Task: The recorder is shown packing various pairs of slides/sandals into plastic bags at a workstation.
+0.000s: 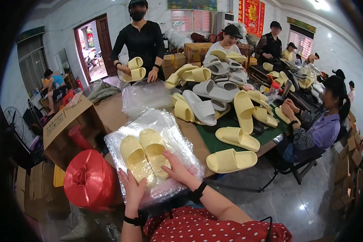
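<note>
A pair of pale yellow slippers (pixel 151 151) lies side by side on a pile of clear plastic bags (pixel 181 149). Shiny film seems to cover at least the lower part of the pair. My left hand (pixel 132 188) rests at the lower left of the pair, thumb and fingers apart, on the plastic. My right hand (pixel 177 167) lies against the right slipper's side with its fingers spread. Neither hand is closed around anything I can see.
A big red roll of plastic twine (pixel 88 179) stands left of the bags, by an open cardboard box (pixel 74 125). Yellow and grey slippers (pixel 213 90) heap up across the table. Opposite, a person in black (pixel 139 40) holds yellow slippers. Another person (pixel 320 129) sits at right.
</note>
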A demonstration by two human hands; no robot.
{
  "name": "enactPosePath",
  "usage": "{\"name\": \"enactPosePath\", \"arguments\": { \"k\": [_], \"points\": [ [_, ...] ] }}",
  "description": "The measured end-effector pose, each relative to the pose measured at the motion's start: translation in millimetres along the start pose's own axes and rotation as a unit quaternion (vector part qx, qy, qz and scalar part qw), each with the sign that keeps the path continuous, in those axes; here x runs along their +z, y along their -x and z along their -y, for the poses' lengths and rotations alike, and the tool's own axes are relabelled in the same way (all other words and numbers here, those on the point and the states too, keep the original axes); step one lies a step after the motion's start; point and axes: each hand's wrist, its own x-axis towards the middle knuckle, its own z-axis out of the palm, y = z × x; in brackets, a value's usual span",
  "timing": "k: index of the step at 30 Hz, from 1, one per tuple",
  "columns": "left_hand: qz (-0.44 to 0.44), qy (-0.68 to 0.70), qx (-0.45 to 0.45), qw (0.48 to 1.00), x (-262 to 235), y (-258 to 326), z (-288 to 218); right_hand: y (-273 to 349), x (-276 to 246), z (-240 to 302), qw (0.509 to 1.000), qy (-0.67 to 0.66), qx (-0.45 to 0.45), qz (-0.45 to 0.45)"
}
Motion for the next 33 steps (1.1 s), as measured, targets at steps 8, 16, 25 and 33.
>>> {"name": "enactPosePath", "arguments": {
  "k": [8,16,25,33],
  "points": [
    [-0.057,0.030,0.052,0.997,-13,-10,-56,0,-5,-6,0.999,-0.028,0.039,-0.003],
    [-0.035,0.528,-0.102,0.842,-2,-8,-51,-2,-11,5,0.996,-0.068,0.051,-0.013],
    [-0.018,0.694,-0.071,0.716,-31,17,-63,-10,-47,68,0.988,-0.036,0.013,-0.152],
    [0.029,0.749,-0.015,0.661,-44,44,-51,2,-73,92,0.950,-0.258,0.177,0.018]
  ]
}}
